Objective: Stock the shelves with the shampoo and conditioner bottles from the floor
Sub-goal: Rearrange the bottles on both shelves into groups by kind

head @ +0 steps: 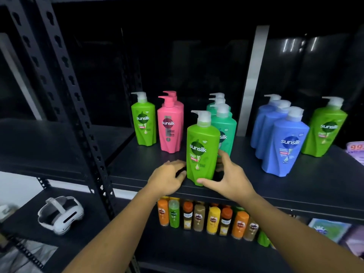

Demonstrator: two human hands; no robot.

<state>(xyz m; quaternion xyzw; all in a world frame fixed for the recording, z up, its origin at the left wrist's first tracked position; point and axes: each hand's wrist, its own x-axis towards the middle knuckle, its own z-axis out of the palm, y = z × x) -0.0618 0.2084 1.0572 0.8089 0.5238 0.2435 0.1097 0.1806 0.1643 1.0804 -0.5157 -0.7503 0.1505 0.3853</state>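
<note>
A green Sunsilk pump bottle (201, 152) stands upright at the front edge of the black upper shelf (295, 186). My right hand (228, 174) grips its lower right side, thumb across the front of the base and fingers round the back. My left hand (169, 176) holds the lower left side, fingers and thumb curved against it. Behind it stand another green bottle (144, 123), a row of pink bottles (170, 127) and a row of teal bottles (225, 125). To the right are a row of blue bottles (285, 142) and a green bottle (325, 131).
Several small orange, yellow, brown and green bottles (206, 217) line the lower shelf under my arms. A white headset (61, 215) lies on the left lower shelf. A perforated black upright (65, 91) divides the shelf bays. A price card (357, 150) sits at the right edge.
</note>
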